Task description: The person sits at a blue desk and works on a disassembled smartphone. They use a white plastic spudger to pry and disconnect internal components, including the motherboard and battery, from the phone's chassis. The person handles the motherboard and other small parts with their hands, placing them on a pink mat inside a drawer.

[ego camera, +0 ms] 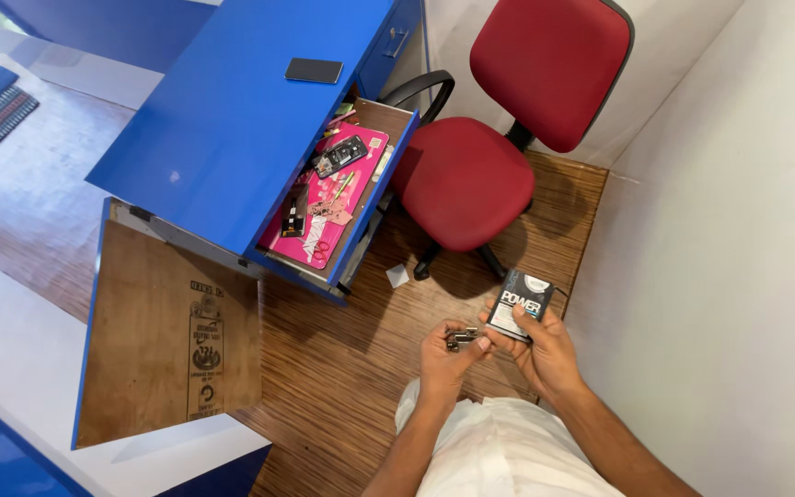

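A scene was viewed from above, looking down at two bare hands held over a wood-grain floor (342,368). The left hand (443,354) was curled around a small metal part (460,338), which was pinched between thumb and fingertips; what kind of part it was could not be told. The right hand (545,350) was closed around a small dark box (520,305) with a pale lower edge, gripped at its bottom and tilted upright. The two hands were held close together, nearly touching, just in front of a white-clothed lap (499,446).

Ahead of the hands, a red office chair (480,175) was seen against a pale wall (738,230). To its left, a blue desk (241,120) was seen, with a black phone (314,70) lying flat on top. A drawer (372,198) was pulled open, lined with a pink mat (324,230) on which small tools and phone parts were scattered. A blue cabinet door (167,336) was swung open below, its brown inner face shown.
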